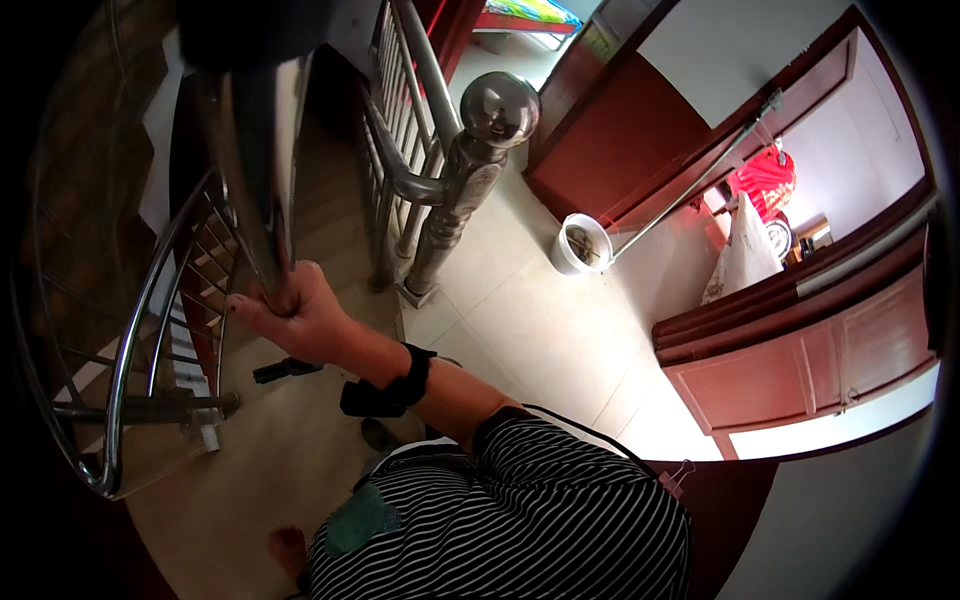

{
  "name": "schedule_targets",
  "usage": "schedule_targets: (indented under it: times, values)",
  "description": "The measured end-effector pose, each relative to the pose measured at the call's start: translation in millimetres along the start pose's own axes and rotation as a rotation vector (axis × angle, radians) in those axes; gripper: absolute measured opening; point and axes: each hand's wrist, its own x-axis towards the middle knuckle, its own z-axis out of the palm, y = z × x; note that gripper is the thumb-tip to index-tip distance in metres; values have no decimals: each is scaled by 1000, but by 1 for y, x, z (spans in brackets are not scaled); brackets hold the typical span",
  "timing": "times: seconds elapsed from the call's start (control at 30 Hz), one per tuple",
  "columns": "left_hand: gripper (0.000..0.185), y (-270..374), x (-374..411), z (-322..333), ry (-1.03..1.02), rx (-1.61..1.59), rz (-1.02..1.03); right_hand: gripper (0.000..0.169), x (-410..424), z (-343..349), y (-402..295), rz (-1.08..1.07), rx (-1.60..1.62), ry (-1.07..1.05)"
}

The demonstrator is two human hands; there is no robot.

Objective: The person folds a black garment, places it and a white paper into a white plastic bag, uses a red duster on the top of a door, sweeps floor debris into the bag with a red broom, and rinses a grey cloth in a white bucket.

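Observation:
My right hand is closed around a shiny metal tube, which rises very near the camera towards a dark, blurred part at the top. A black strap with a dark block is on that wrist. Below the hand shows a black ridged object; whether it joins the tube is unclear. My left hand is low at the left of my striped shirt, dim and partly hidden, its fingers not readable. A steel newel post with a ball top stands beyond my right hand.
Curved metal stair railings stand at left, with steps beside them. A white bucket sits on the tiled floor, a long pole leaning beside it. Dark red doors are at right. A white sack stands by the doorway.

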Motion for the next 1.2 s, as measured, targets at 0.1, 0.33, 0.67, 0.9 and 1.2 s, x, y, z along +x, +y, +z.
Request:
schedule_targets:
  times: [0.1,0.33,0.67,0.9,1.2]
  values:
    - [25,51,27,-34,-71,-68,-111,39,-9,-11,-26,125,16,51]
    - [15,78,112,-10,-126,-1182,-118,33,-27,-46,-39,15,-50,75]
    - [9,198,187,-36,-357,-1232,-36,49,-57,-105,-99,70,-193,123]
    - [11,262,191,-49,-472,-1276,-136,44,-86,-156,-82,-26,-185,324]
    - [12,275,195,-49,-493,-1218,-105,42,-91,-197,-78,64,-325,347]
